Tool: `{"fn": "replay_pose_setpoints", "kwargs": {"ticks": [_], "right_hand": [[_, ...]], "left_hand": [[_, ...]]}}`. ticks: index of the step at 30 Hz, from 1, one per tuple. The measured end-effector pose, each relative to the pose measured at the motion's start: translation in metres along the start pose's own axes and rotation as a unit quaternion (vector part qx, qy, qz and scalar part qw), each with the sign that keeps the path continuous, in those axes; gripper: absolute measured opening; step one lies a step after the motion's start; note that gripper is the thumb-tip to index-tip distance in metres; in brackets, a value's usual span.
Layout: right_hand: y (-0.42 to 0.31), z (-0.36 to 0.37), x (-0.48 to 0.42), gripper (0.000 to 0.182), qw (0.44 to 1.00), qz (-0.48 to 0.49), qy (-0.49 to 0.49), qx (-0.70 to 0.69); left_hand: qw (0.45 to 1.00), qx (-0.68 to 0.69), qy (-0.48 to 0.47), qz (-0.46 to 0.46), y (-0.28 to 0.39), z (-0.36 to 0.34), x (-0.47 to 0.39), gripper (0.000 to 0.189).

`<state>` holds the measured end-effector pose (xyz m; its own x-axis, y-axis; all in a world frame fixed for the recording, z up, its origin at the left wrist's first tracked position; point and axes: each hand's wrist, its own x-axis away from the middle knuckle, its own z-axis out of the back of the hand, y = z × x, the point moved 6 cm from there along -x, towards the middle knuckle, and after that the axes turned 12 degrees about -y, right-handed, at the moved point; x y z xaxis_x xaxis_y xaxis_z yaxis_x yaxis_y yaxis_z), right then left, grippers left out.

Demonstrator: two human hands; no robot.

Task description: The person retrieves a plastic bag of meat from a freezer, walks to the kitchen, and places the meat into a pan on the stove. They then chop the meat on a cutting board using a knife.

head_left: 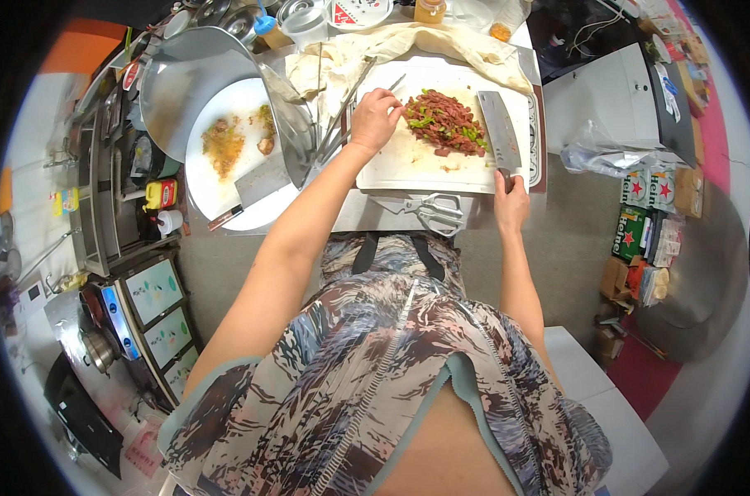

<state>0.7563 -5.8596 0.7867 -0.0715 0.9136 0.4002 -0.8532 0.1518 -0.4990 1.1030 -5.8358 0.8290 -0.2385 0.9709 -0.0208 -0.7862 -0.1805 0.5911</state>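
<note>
On the white cutting board [387, 172] lies a heap of chopped dark meat with green pieces [446, 123]. My right hand [512, 201] grips the dark handle of a cleaver [501, 127], whose blade lies flat right of the heap. My left hand [378, 118] is over the board's left part, fingers curled, fingertips at the heap's left edge; whether it pinches anything is unclear. A slim metal tip [398, 82] shows just beyond it. Kitchen scissors [437, 212] lie at the table's near edge.
A second cleaver [260, 181] rests on a round white board [204, 201] with minced seasonings, behind a curved metal guard [195, 80]. Long metal utensils [343, 115] lie between the boards. A cream cloth [412, 40] is bunched at the back, near jars and tubs.
</note>
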Motion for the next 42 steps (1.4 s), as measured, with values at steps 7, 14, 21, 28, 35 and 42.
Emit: {"fn": "replay_pose_setpoints", "kwargs": {"ticks": [7,14,21,28,35,42], "right_hand": [[0.002,-0.021,-0.01,0.042,0.997,0.054,-0.002,0.058],[-0.002,-0.018,-0.011,0.032,0.994,0.1,0.003,0.039],[-0.014,-0.009,-0.006,0.028,0.994,0.106,0.01,0.034],[-0.005,-0.013,-0.001,0.027,0.992,0.126,0.022,0.017],[0.001,-0.012,0.006,0.03,0.994,0.101,0.023,0.036],[0.0,-0.005,0.012,0.026,0.994,0.101,0.029,0.012]], "left_hand": [[0.997,0.039,-0.048,-0.051,0.021,-0.004,-0.008,0.017],[0.994,0.065,0.052,-0.074,0.075,0.013,-0.014,0.018],[0.997,0.033,0.034,-0.066,0.088,-0.003,-0.02,0.015],[0.979,-0.076,-0.186,0.017,0.064,-0.059,-0.013,0.03],[0.986,0.008,-0.162,0.03,0.055,-0.052,0.017,0.031],[0.963,0.151,-0.194,0.107,-0.002,-0.031,0.086,0.031]]}}
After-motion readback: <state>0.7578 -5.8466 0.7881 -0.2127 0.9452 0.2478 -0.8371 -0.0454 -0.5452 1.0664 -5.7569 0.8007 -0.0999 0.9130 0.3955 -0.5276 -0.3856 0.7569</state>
